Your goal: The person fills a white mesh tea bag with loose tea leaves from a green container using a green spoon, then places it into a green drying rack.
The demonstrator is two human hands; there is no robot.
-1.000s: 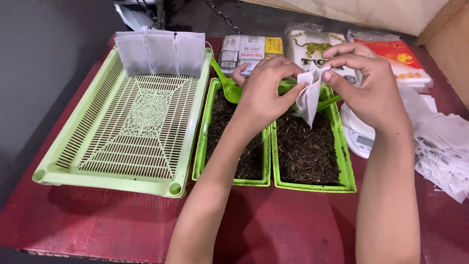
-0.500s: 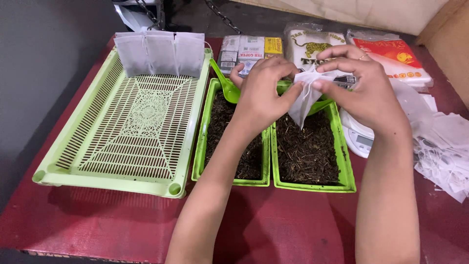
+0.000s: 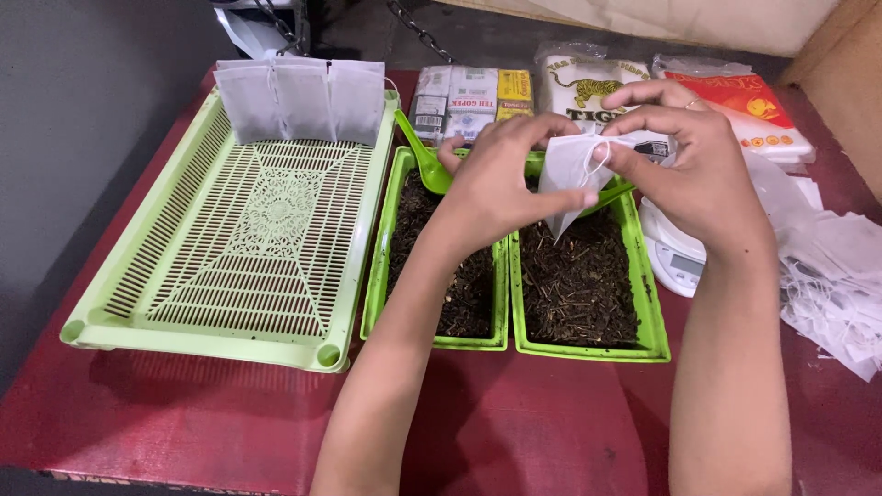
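Both my hands hold one small white filter bag (image 3: 568, 179) above the right green tray of dark loose tea (image 3: 577, 280). My left hand (image 3: 501, 179) pinches the bag's left edge. My right hand (image 3: 684, 161) grips its top right corner near the drawstring. A second green tray of tea (image 3: 439, 266) lies just left, under my left forearm. A green plastic scoop (image 3: 424, 161) rests at that tray's far end, partly hidden by my left hand.
A large light-green slotted basket tray (image 3: 248, 230) at left has three white bags (image 3: 299, 99) leaning on its far wall. Packaged goods (image 3: 469, 96) line the back. A white scale (image 3: 675, 257) and a pile of empty white bags (image 3: 836, 276) lie at right.
The white bag has been turned and spread flatter between my fingers. Both hands stay over the right tray, shifted only slightly.
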